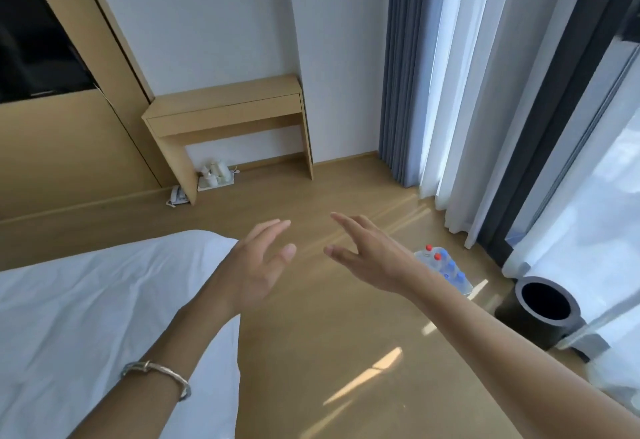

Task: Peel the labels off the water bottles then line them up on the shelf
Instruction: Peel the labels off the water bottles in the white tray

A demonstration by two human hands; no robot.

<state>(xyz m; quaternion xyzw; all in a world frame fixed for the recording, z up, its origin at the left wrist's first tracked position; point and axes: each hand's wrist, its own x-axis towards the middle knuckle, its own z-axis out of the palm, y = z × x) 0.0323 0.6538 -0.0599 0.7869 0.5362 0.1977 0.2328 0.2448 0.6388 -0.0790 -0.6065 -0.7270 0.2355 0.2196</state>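
Head view: left hand (254,272), right hand (374,262) both spread, empty; water bottles (446,269): two red-capped, three blue-capped showing.

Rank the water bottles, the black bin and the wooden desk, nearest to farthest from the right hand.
From the right hand:
1. water bottles, on the floor just beyond its wrist.
2. black bin, farther right by the curtain.
3. wooden desk, against the far wall.

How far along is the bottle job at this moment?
Nothing looks done: the water bottles sit grouped on the floor and the wooden shelf holds none. Nothing is in hand; the left hand and right hand are open. Peeling and lining up all remain.
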